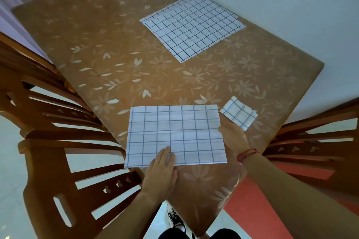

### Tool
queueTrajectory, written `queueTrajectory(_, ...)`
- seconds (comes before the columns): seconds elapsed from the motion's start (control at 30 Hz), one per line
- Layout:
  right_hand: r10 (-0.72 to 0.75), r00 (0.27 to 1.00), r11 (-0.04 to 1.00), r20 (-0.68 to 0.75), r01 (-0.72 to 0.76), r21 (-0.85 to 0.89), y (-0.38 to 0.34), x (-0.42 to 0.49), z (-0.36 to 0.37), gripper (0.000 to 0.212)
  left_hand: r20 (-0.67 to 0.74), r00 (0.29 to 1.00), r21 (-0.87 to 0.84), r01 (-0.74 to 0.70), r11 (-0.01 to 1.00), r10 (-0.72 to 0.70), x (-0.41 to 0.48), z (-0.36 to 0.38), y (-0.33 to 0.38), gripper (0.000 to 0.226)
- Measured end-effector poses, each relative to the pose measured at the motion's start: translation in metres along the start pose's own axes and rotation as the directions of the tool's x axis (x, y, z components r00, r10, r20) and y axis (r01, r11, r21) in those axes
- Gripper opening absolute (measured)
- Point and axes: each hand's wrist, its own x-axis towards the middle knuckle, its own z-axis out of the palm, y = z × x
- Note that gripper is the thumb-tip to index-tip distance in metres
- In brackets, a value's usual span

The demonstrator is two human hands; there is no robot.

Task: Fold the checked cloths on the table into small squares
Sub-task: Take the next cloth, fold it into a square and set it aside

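A white checked cloth [175,134], folded into a wide rectangle, lies flat near the table's front edge. My left hand [162,169] presses flat on its near edge with straight fingers. My right hand [233,136] rests at the cloth's right edge, its fingers touching that edge; whether they pinch it is unclear. A small folded square of checked cloth [239,113] sits just right of the rectangle. A stack of unfolded checked cloths [192,25] lies spread at the far right of the table.
The table [108,54] has an orange flowered cover. Wooden chairs stand at the left [58,141] and right [310,141]. A white wall runs along the table's far right side. My feet show below the table's corner.
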Motion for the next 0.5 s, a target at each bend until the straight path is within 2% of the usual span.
queueTrajectory(0.07,0.079,0.997,0.996,-0.002,-0.079,0.047,-0.005,0.007,0.002,0.027,-0.014,1.0,-0.016,0.0,1.0,0.0,0.001,0.002,-0.001,0.057)
queueTrajectory(0.17,0.179,0.981,0.966,0.076,-0.19,0.175,-0.012,0.015,0.003,0.034,-0.047,0.999,-0.064,-0.001,0.998,-0.002,0.0,0.001,-0.003,0.056)
queueTrajectory(0.3,0.217,0.969,0.959,0.119,-0.234,0.16,-0.016,0.018,0.005,0.04,-0.045,0.999,-0.078,0.002,0.997,-0.005,-0.001,0.003,-0.005,0.057)
queueTrajectory(0.4,0.173,0.98,0.978,0.096,-0.182,0.103,-0.015,0.023,0.006,0.036,-0.047,0.999,-0.085,-0.004,0.996,0.0,-0.001,0.004,-0.007,0.058)
queueTrajectory(0.5,0.067,0.995,0.994,0.071,-0.072,0.078,-0.014,0.027,0.008,0.015,-0.06,0.998,-0.09,-0.019,0.996,0.014,-0.003,0.005,-0.008,0.058)
